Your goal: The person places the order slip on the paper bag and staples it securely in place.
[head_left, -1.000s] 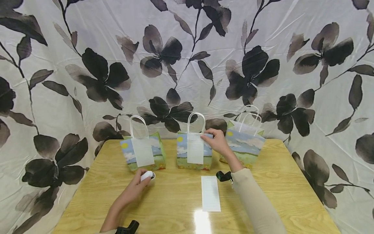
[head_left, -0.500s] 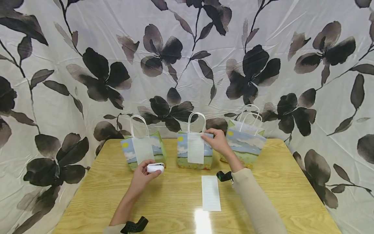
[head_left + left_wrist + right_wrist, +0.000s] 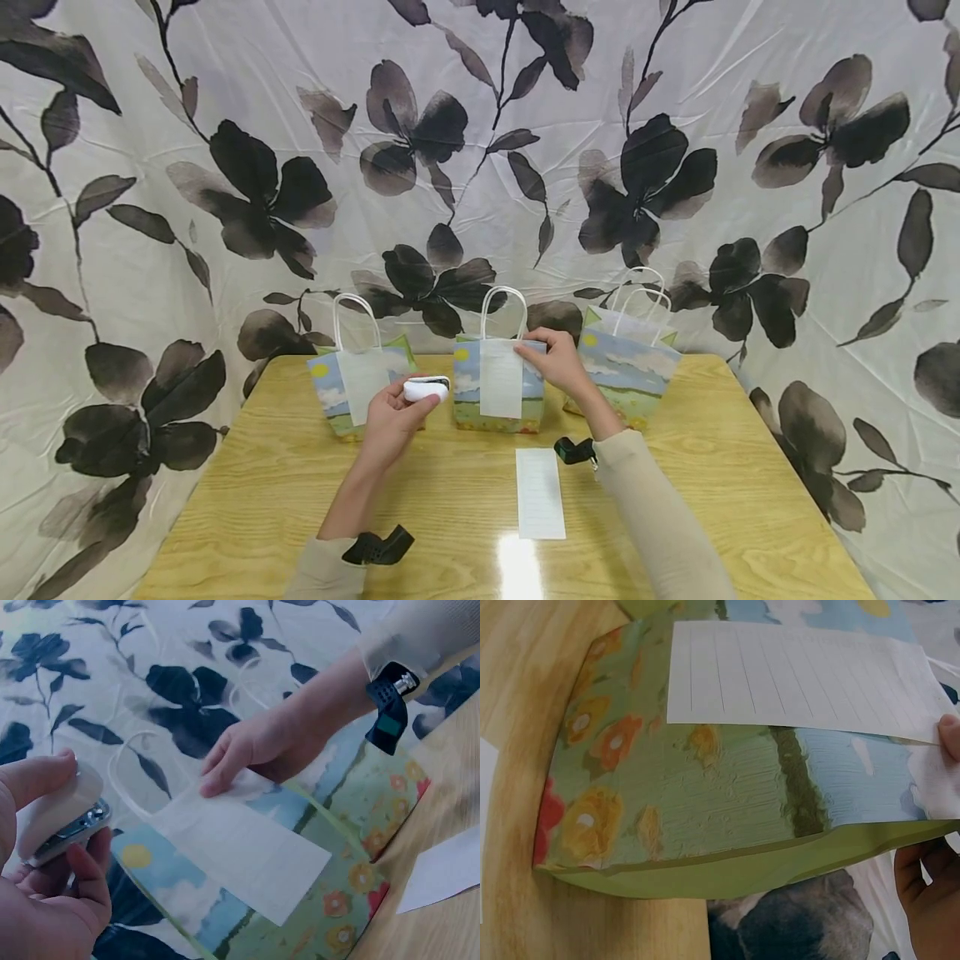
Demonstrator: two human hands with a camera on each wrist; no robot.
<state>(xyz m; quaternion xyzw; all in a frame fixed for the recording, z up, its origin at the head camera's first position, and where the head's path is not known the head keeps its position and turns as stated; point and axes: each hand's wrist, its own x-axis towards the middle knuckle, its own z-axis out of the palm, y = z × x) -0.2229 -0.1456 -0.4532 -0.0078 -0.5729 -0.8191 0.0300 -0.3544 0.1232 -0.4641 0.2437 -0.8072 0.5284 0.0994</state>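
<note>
My left hand (image 3: 393, 417) grips a small white stapler (image 3: 426, 388), raised just left of the middle paper bag (image 3: 468, 400). In the left wrist view the stapler (image 3: 64, 814) shows its metal jaw, held between thumb and fingers. My right hand (image 3: 555, 358) pinches the top right edge of a lined white paper slip (image 3: 501, 379) against the front of that bag. Seen from the right wrist, the slip (image 3: 795, 679) lies along the painted front, thumb on it and the fingers behind the bag wall. The bag has white handles and a landscape print.
To the left stands a similar bag (image 3: 326, 387) with a white slip (image 3: 363, 379) on its front. A third bag (image 3: 630, 375) leans at the right. Another lined slip (image 3: 540, 493) lies on the wooden table (image 3: 450, 517). A floral cloth (image 3: 480, 208) hangs behind.
My left hand has lifted the stapler from low near the left bag, up and to the right toward the middle bag. The right hand holds its place on the slip and bag.
</note>
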